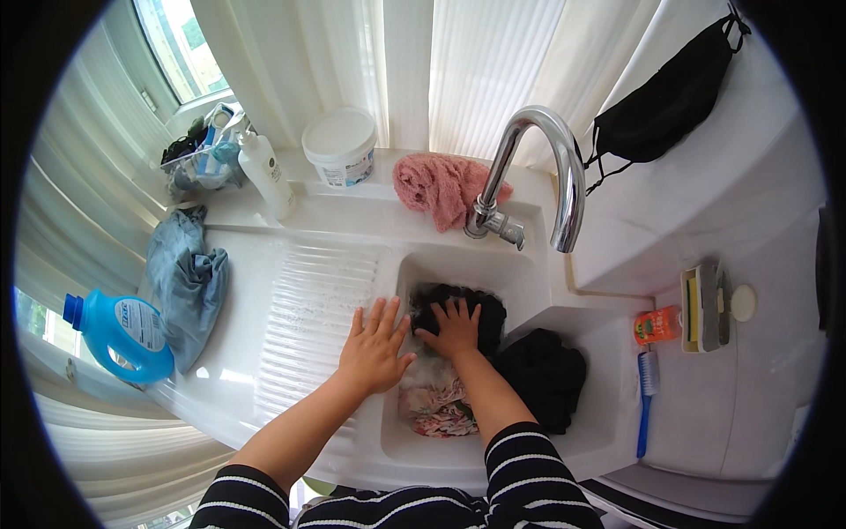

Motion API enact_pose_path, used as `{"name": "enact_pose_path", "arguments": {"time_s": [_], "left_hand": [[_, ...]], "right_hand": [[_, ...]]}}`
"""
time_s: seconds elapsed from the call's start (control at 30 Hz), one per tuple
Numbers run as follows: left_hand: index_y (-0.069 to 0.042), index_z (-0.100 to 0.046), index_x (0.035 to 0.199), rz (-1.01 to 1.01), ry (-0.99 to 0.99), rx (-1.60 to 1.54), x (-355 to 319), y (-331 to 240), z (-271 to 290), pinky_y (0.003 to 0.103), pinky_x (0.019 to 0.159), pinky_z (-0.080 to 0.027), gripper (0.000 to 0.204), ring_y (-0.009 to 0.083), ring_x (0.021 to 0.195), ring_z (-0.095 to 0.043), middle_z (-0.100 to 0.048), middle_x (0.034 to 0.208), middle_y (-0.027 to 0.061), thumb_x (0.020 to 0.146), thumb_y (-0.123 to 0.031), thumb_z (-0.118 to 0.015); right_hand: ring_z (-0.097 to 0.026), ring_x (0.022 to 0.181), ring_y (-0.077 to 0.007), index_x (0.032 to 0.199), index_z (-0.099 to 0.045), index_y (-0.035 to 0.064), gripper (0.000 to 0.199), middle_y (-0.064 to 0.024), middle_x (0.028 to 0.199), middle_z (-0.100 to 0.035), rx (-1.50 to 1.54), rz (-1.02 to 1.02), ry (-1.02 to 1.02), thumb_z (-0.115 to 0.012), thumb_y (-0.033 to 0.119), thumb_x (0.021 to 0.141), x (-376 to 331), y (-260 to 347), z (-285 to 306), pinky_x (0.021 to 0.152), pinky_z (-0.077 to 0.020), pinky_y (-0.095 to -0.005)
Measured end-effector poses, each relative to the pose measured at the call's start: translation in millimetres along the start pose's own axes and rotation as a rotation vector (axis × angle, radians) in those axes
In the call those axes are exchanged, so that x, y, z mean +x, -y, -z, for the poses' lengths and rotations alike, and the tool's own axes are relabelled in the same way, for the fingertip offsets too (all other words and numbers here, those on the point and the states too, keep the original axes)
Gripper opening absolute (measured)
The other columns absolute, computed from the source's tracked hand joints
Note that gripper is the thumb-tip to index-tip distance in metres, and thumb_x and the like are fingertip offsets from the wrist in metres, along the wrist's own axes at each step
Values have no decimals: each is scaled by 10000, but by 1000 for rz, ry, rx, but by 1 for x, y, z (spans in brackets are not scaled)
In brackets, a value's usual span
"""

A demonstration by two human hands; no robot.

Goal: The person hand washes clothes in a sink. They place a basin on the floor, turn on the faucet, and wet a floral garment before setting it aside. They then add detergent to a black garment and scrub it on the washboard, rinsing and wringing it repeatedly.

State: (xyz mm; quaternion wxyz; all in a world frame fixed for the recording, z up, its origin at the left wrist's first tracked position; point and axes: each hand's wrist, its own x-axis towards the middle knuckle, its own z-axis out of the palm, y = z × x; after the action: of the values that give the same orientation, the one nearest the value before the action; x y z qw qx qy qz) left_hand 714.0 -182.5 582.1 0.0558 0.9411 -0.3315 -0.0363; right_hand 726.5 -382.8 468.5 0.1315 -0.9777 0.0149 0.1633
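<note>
By a bright window with white curtains, the right hand (454, 326) presses flat and open on dark wet clothes (458, 309) in the white sink (529, 273), washing them, while the left hand (374, 344) rests open on the sink's edge, so a good scrub looks due.

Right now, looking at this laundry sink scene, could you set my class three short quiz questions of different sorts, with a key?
1. True or false: the left hand rests flat on the ribbed white draining board.
2. Multiple choice: the right hand presses on (A) a dark wet garment in the white sink basin, (B) the pink towel behind the curved chrome tap, (C) the blue detergent bottle.
3. Fill in: the crumpled blue-grey cloth lies on the person's ____ side.

Key: 1 true; 2 A; 3 left.
</note>
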Motion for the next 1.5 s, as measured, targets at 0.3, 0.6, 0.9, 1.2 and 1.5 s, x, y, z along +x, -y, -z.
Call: {"name": "enact_pose_path", "arguments": {"time_s": [0.3, 0.6, 0.9, 1.2, 1.5], "left_hand": [[-98, -461, 1428, -21, -18, 26, 9, -4, -3, 560, 1157, -147, 643, 351, 1464, -174, -231, 1572, 169, 926, -498, -497], [-96, -402, 1464, 10, 32, 5, 2, -1, -2, 548, 1172, -106, 661, 345, 1472, -150, -208, 1582, 164, 950, -509, -448], [-101, -350, 1490, -8, -57, -88, 0, 4, -7, 545, 1167, -148, 682, 356, 1456, -201, -253, 1561, 177, 948, -497, -471], [-127, -225, 1536, 728, 77, -1999, 14, -8, 65, 450, 1167, -181, 745, 298, 1444, -252, -272, 1568, 118, 977, -580, -419], [2, -584, 1167, 394, 14, -1979, -24, 57, 92, 341, 732, -592, 328, 228, 831, -701, -681, 988, 141, 904, -192, -612]], "right_hand": [[-652, 838, -317, 993, -655, 0, 269, -125, 901, -683, 1132, 18, -431, -600, 124, 761, 0, -15, 9, 737, -520, -369], [-477, 1221, -389, 1346, -473, 51, 609, -235, 1324, -501, 336, -285, -442, -658, 338, 842, -17, -68, 17, 1043, -387, -459], [-672, 776, -305, 951, -680, 15, 471, -149, 860, -704, 646, -165, -517, -841, 372, 689, -17, -5, 38, 739, -528, -387], [-622, 736, -94, 912, -639, -11, 275, -36, 821, -667, 1243, 293, -554, -830, 111, 756, -130, 122, 232, 659, -521, -249], [-604, 808, -89, 1009, -610, 42, 248, -1, 893, -634, 1890, 204, -340, -767, 148, 849, -120, 167, 170, 748, -512, -251]]}}
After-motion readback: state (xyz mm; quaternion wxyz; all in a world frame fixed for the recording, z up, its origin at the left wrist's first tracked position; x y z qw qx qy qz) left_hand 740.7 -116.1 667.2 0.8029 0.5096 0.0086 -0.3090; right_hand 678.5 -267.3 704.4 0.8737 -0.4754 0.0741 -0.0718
